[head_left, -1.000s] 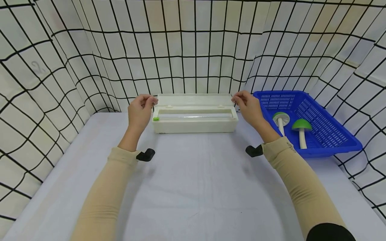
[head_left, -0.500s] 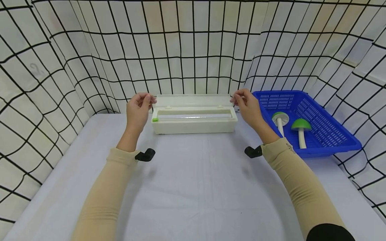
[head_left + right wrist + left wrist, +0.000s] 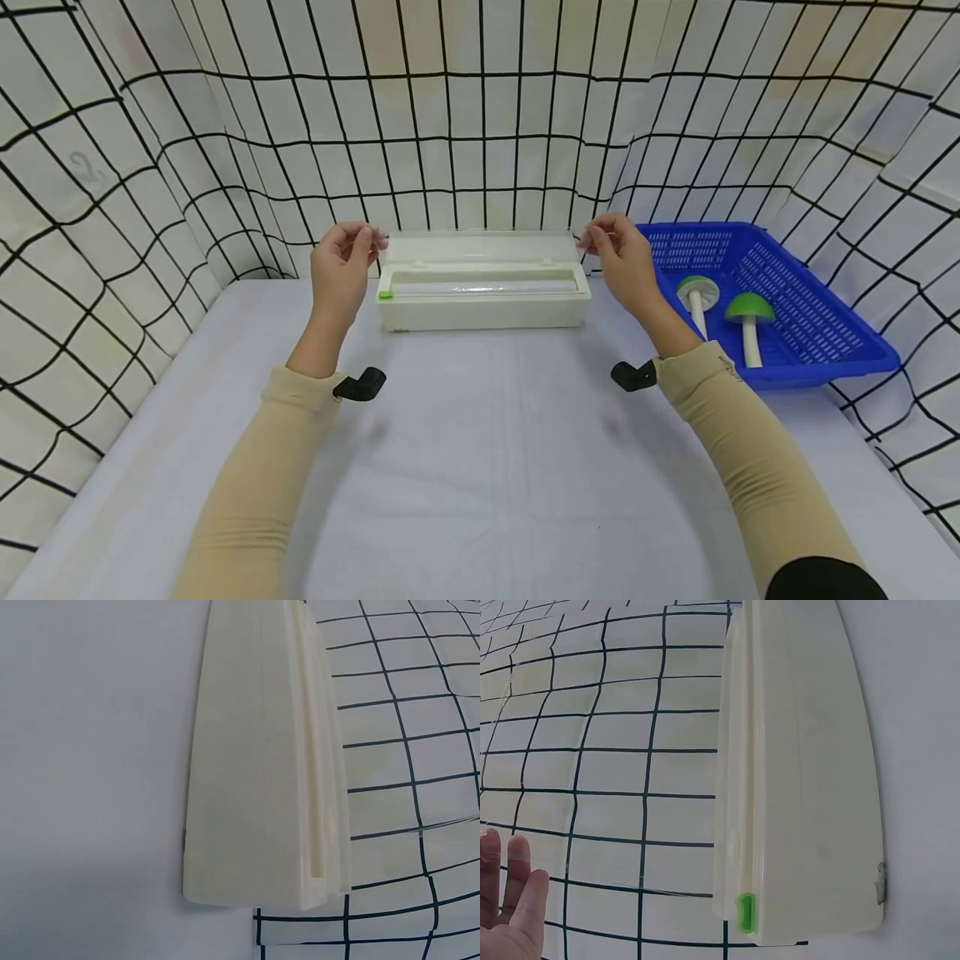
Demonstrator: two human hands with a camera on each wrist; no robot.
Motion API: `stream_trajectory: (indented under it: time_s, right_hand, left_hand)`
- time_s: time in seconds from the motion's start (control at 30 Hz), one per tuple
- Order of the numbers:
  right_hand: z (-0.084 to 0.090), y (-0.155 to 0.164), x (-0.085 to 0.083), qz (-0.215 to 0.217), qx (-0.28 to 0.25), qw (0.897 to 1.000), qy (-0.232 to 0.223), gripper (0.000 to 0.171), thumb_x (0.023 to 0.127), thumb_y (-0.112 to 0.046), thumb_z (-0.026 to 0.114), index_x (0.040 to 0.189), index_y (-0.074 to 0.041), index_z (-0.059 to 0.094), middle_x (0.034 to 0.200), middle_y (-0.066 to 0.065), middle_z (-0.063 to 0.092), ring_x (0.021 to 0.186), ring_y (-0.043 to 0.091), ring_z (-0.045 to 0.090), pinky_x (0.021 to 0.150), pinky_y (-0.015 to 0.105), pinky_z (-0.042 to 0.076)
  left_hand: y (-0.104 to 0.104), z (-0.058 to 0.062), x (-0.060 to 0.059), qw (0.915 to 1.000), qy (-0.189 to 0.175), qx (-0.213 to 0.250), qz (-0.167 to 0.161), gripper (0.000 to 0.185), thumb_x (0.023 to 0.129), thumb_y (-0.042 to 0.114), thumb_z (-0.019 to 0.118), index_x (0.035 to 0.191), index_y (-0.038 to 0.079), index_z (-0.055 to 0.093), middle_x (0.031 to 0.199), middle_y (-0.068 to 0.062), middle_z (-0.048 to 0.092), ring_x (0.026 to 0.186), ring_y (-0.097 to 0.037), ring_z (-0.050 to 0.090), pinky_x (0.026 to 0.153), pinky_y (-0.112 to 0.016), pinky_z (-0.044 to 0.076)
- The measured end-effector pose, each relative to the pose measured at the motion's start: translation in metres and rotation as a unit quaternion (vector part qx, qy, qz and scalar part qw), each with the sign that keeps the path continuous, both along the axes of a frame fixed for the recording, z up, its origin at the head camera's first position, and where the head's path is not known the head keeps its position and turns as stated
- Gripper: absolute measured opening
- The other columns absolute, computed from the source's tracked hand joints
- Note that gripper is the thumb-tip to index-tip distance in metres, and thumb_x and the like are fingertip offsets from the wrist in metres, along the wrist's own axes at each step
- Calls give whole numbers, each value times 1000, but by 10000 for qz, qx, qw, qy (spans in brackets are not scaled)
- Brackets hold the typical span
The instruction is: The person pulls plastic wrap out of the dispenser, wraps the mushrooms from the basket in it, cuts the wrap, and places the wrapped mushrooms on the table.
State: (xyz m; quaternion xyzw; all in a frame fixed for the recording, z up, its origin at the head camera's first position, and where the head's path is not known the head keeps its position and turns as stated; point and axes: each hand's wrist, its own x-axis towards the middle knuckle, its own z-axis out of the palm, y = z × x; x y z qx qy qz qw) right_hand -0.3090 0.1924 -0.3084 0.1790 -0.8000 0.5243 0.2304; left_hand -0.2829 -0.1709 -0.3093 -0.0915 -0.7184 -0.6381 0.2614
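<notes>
A cream-white cling film dispenser [image 3: 483, 314] stands at the back of the table with its lid [image 3: 480, 247] raised. A roll of clear film [image 3: 483, 288] shows in its slot, and a green cutter slider [image 3: 386, 295] sits at the slot's left end. At the lid's left corner, my left hand [image 3: 337, 279] pinches the edge of clear film; a glossy bit shows at the fingertips in the left wrist view. My right hand [image 3: 624, 271] pinches at the lid's right corner. Transparent streaks of film [image 3: 450, 823] cross the grid in the right wrist view, where that hand is out of frame.
A blue basket [image 3: 840, 371] stands right of the dispenser, close to my right forearm. Two green-capped toy mushrooms [image 3: 750, 308] lie in it. Black wire mesh [image 3: 483, 142] encloses the back and both sides of the white-covered table [image 3: 480, 467].
Both hands have risen slightly beside the raised lid, fingers still pinched. Dispenser and basket stay in place; the head view shifts a little.
</notes>
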Motion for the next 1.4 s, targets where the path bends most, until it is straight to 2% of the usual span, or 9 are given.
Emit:
stream_trajectory:
  time_s: [0.13, 0.27, 0.47, 0.8, 1.1, 1.4]
  right_hand:
    - [3, 0, 1, -63, 24, 10000, -4, 23, 110, -9, 48, 121, 9, 57, 107, 20, 66, 100, 30, 66, 94, 32, 56]
    - [5, 0, 3, -63, 32, 10000, 40, 23, 110, -10, 49, 119, 9, 57, 107, 20, 66, 99, 26, 67, 94, 30, 56]
    - [7, 1, 7, 72, -45, 9998, 199, 22, 109, -9, 49, 116, 9, 57, 103, 19, 66, 97, 24, 67, 93, 29, 55]
    - [10, 2, 12, 69, -27, 9993, 370, 19, 109, -7, 50, 116, 9, 58, 101, 16, 66, 97, 26, 67, 92, 28, 56]
    - [14, 3, 17, 127, 13, 9988, 477, 19, 108, -5, 49, 114, 10, 58, 102, 20, 67, 91, 9, 65, 90, 25, 56]
    - [16, 5, 22, 214, -82, 9979, 610, 18, 108, -4, 49, 111, 12, 58, 102, 21, 67, 90, 6, 65, 89, 23, 56]
  left_hand:
    - [0, 2, 2, 10000, 43, 32, -14, 23, 108, 13, 55, 114, -8, 61, 99, -1, 65, 96, -12, 63, 99, -30, 52]
    - [1, 3, 5, 9999, 121, 37, -9, 24, 107, 12, 55, 114, -10, 61, 98, 1, 66, 96, -13, 64, 99, -29, 53]
    - [0, 3, 10, 9995, 321, -4, 15, 25, 107, 13, 55, 113, -11, 61, 97, 3, 66, 95, -13, 65, 99, -29, 53]
    - [0, 4, 14, 9991, 411, 96, -30, 16, 107, 12, 56, 105, -1, 66, 95, 3, 67, 94, -12, 65, 98, -27, 52]
    - [-2, 7, 19, 9988, 478, -140, 24, 21, 107, 10, 55, 108, -8, 64, 95, 2, 67, 94, -11, 65, 98, -27, 52]
    - [0, 14, 27, 9988, 419, -238, 21, 20, 108, 10, 53, 110, -7, 63, 97, 4, 67, 96, -10, 65, 100, -27, 52]
